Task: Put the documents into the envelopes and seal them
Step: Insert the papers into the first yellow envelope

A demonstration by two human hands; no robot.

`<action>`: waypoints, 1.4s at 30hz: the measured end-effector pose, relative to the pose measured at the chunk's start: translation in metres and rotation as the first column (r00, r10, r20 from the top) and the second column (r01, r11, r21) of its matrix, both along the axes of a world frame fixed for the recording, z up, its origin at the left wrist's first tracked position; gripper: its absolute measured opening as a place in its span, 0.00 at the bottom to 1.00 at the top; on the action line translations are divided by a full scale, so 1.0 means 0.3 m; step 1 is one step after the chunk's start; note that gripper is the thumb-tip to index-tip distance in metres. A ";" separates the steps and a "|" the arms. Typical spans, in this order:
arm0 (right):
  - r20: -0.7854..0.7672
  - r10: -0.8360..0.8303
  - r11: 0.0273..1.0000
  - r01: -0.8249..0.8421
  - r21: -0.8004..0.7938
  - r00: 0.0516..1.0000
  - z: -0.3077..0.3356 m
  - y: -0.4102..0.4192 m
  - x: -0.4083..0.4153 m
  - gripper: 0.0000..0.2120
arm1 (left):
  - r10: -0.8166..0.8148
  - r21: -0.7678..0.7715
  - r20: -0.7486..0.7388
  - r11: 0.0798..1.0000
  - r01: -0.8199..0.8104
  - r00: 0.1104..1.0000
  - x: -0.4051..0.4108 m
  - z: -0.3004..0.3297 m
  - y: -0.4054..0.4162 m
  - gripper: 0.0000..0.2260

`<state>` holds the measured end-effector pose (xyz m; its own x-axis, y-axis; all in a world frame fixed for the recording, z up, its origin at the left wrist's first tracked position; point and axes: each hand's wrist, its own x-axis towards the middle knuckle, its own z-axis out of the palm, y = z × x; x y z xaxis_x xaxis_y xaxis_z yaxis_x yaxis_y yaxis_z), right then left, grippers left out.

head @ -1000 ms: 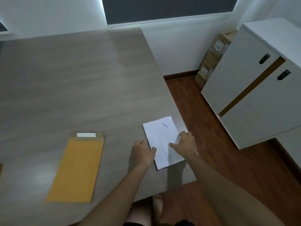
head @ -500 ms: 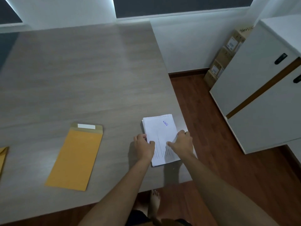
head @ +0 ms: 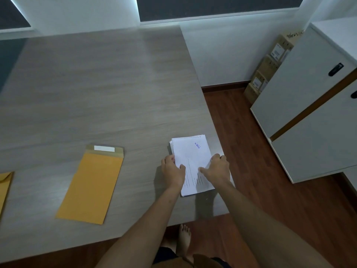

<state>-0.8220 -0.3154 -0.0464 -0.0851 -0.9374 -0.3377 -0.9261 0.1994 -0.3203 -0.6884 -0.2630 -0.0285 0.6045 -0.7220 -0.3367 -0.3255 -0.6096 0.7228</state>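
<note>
Right now a stack of white documents (head: pixel 190 151) lies on the wooden table (head: pixel 96 84), close to the table's right edge and near the front edge too. Its top sheet has a small blue stamp (head: pixel 197 146) near the far end and faint lines of print lower down. The left hand (head: pixel 172 172) grips the left side of the stack, with the thumb on top of the paper and the fingers curled down over the edge. The right hand (head: pixel 217 168) grips the right side the same way, thumb lying across the top sheet and fingers bent over the right edge. Both hands hold the near half of the stack, and the far half sticks out past them. Well to the left of the papers, a yellow envelope (head: pixel 92 182) lies flat on the table, with its flap (head: pixel 105 149) open at the far end and a white strip on the flap. Only a corner of a second yellow envelope (head: pixel 4 183) shows at the left edge of the view. To the right of the table stands a white cabinet (head: pixel 309 105) with black handles on a reddish wooden floor (head: pixel 270 190), and brown cardboard boxes (head: pixel 268 68) are stacked in the corner behind it. One bare foot (head: pixel 184 236) shows under the front edge of the table
</note>
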 end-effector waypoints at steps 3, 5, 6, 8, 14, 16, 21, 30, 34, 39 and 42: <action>-0.005 0.000 1.000 0.000 -0.003 1.000 -0.001 0.005 0.001 0.34 | 0.012 -0.037 -0.033 0.999 -0.014 0.999 0.007 -0.011 -0.006 0.13; -0.009 0.001 1.000 -0.001 -0.004 1.000 -0.002 0.009 0.002 0.34 | 0.000 -0.049 -0.027 0.999 -0.001 1.000 0.006 -0.015 -0.005 0.14; -0.013 0.003 1.000 -0.003 -0.003 1.000 -0.003 0.011 0.003 0.34 | -0.016 -0.050 -0.012 0.999 0.015 1.000 0.005 -0.019 -0.004 0.17; -0.024 0.012 1.000 -0.012 -0.004 1.000 -0.001 0.014 0.004 0.34 | -0.052 -0.042 0.017 0.998 0.053 0.998 0.004 -0.032 0.000 0.22; -0.030 0.014 1.000 -0.015 -0.013 0.999 0.000 0.013 0.008 0.33 | -0.061 -0.048 0.034 0.997 0.063 0.998 0.026 -0.018 -0.013 0.17; -0.025 0.014 1.000 -0.014 -0.008 1.000 0.000 0.012 0.007 0.33 | -0.070 -0.037 0.063 0.997 0.072 0.996 0.029 -0.016 -0.015 0.14; -0.033 0.019 1.000 -0.020 -0.013 0.999 -0.002 0.015 0.007 0.33 | -0.074 -0.048 0.057 0.996 0.077 0.996 0.024 -0.029 -0.021 0.17; -0.031 0.019 1.000 -0.019 -0.012 0.999 0.000 0.016 0.003 0.33 | 0.039 -0.107 -0.039 0.993 -0.043 0.998 0.022 -0.036 -0.032 0.12; -0.017 0.012 1.000 -0.012 -0.011 1.000 0.003 0.019 0.004 0.34 | 0.030 -0.087 -0.083 0.996 -0.037 0.996 0.036 -0.018 -0.053 0.12; 0.008 0.003 1.000 -0.003 -0.021 1.000 0.007 0.027 -0.002 0.33 | -0.106 -0.013 -0.057 0.994 0.106 0.993 0.052 -0.039 -0.078 0.03; 0.040 -0.001 0.999 0.002 -0.035 0.999 0.009 0.033 -0.008 0.32 | -0.163 0.036 -0.013 0.986 0.163 0.987 0.053 -0.036 -0.082 0.05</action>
<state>-0.8246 -0.3055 -0.0437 -0.0737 -0.9487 -0.3075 -0.9120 0.1888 -0.3641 -0.6724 -0.2876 -0.0392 0.4762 -0.7976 -0.3701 -0.4156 -0.5751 0.7047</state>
